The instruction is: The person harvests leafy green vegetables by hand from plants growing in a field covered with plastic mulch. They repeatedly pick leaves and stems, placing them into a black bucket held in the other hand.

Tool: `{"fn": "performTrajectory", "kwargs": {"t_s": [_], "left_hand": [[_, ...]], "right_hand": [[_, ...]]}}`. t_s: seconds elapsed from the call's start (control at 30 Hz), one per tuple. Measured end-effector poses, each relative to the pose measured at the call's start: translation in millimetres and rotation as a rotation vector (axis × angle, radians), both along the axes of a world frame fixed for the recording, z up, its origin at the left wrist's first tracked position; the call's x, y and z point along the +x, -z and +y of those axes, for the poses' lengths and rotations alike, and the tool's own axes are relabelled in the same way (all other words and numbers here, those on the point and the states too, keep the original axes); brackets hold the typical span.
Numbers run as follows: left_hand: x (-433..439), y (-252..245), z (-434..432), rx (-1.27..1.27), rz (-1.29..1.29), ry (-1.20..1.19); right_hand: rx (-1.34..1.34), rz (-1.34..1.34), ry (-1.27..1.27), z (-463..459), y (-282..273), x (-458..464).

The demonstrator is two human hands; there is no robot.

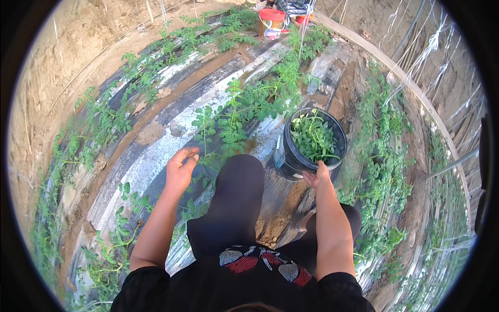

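Note:
My right hand (319, 174) grips the near rim of a black plastic bucket (286, 150), thumb over the edge. Inside it lies a heap of cut green leafy shoots (315, 136). The bucket stands a little tilted on the ground, right of my knee (241, 179). My left hand (181, 169) hovers at the left of the knee, fingers bent and the thumb near the fingertips. Whether anything small is between them cannot be made out. Just beyond that hand grow young tomato-like plants (232, 128) with divided leaves, rooted along a row.
Plastic mulch film (171, 126), black and dusted white, covers the soil. Another plant row (105, 117) runs at the left, and a dense one (384, 144) at the right. Farther up stands a red-rimmed bucket (272, 24) beside a partly visible person (294, 7). White strings (432, 43) hang at upper right.

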State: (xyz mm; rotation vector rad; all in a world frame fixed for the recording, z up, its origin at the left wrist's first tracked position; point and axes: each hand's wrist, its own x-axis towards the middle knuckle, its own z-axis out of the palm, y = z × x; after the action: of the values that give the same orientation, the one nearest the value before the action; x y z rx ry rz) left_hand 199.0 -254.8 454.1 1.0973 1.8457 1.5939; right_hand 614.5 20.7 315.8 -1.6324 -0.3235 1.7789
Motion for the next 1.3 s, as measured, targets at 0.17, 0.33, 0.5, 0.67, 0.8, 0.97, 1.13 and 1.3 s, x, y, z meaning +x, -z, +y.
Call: {"fn": "performTrajectory", "kwargs": {"t_s": [0.17, 0.33, 0.5, 0.67, 0.8, 0.97, 1.13, 1.3], "left_hand": [[95, -75, 73, 0.316, 0.148, 0.318], [170, -83, 148, 0.289, 0.028, 0.543], [234, -46, 215, 0.140, 0.412, 1.141], [267, -22, 241, 0.014, 0.641, 1.622], [268, -7, 301, -0.023, 0.615, 1.495], [266, 26, 397, -0.188, 0.776, 1.635], [269, 64, 499, -0.180, 1.047, 1.529], [230, 46, 590, -0.126, 0.783, 0.929]], "right_hand": [[-0.067, -0.158, -0.078, 5, 8, 35], [0.033, -0.079, 0.108, 32, -3, 75], [0.059, -0.203, -0.044, 69, -36, 124], [0.081, -0.157, 0.035, 98, -38, 157], [0.100, -0.049, 0.174, 138, -43, 176], [0.216, 0.085, 0.216, 203, -52, 179], [0.193, 0.030, 0.226, 278, -8, 134], [0.295, -0.044, 0.091, 336, 28, 79]]}}
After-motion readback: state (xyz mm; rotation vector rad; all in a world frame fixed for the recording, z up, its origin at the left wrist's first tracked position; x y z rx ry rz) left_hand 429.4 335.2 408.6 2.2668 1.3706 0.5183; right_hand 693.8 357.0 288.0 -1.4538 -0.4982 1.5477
